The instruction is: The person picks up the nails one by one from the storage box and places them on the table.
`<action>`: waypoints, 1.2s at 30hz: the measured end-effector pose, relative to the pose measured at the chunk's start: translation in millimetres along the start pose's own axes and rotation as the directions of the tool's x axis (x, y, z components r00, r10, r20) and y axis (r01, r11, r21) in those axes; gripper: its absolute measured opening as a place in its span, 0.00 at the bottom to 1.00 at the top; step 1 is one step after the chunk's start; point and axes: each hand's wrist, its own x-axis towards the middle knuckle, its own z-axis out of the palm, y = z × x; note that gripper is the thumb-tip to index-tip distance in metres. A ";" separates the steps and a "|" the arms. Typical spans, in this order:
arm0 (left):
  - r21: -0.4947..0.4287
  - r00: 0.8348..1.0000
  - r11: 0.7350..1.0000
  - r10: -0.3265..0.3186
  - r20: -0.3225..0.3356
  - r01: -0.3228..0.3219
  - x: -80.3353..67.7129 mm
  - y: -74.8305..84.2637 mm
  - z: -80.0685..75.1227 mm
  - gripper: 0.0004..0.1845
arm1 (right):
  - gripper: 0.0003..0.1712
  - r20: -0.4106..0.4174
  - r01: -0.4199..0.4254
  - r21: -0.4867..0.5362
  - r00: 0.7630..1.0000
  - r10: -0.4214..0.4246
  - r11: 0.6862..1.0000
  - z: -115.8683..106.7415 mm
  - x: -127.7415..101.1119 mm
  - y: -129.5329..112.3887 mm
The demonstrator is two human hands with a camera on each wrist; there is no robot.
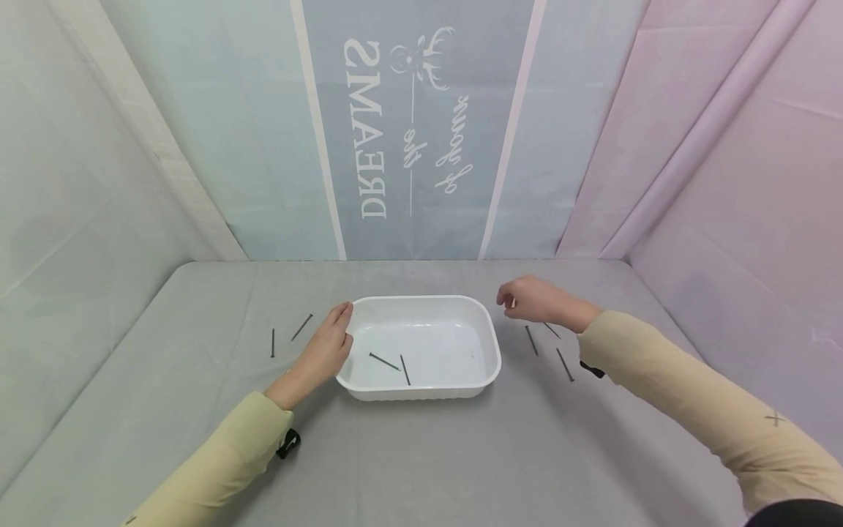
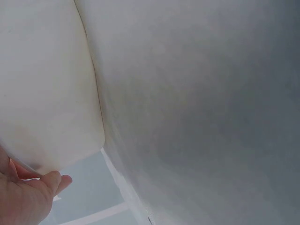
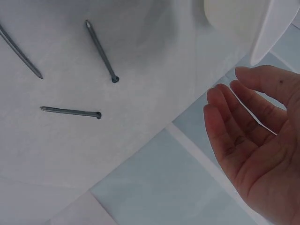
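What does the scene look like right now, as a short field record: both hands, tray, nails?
left hand: rests against the left rim of the white tray, fingers straight
right hand: hovers right of the tray, empty, fingers relaxed
nails in tray: two, near the front left
nails left of tray: two on the grey table
nails right of tray: three, below the right hand

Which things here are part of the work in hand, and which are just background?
In the work:
- white tray, two nails inside
- loose nails right of the tray
- loose nails left of the tray
- left hand on the tray's left rim
- right hand, holding nothing

Just there:
- grey table cover
- backdrop with DREAMS lettering
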 end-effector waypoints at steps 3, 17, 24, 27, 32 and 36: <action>0.003 1.000 1.000 0.003 -0.003 -0.003 0.2 -0.5 0.6 0.27 | 0.10 0.001 0.008 -0.015 1.000 -0.008 1.000 -1.6 0.0 -5.0; 0.001 1.000 1.000 -0.008 0.012 0.008 -0.3 0.5 -1.0 0.27 | 0.09 0.026 0.059 -0.041 0.998 -0.058 0.997 -8.3 1.2 -29.5; -0.007 1.000 1.000 -0.011 0.014 0.011 -0.2 0.5 -1.2 0.27 | 0.11 0.046 0.073 -0.059 0.996 -0.070 0.996 -9.4 4.5 -41.4; -0.004 1.000 1.000 -0.007 0.012 0.007 -0.1 -0.1 -1.3 0.27 | 0.10 0.058 0.084 -0.076 0.995 -0.080 0.994 -8.8 6.1 -47.2; -0.002 1.000 1.000 -0.007 0.015 0.007 -0.3 0.2 -1.8 0.27 | 0.09 0.072 0.103 -0.089 0.993 -0.097 0.991 -7.1 8.1 -55.5; -0.007 1.000 1.000 -0.008 0.016 0.008 -0.1 0.8 -2.0 0.27 | 0.09 0.077 0.134 -0.084 0.989 -0.128 0.987 -7.3 9.0 -61.2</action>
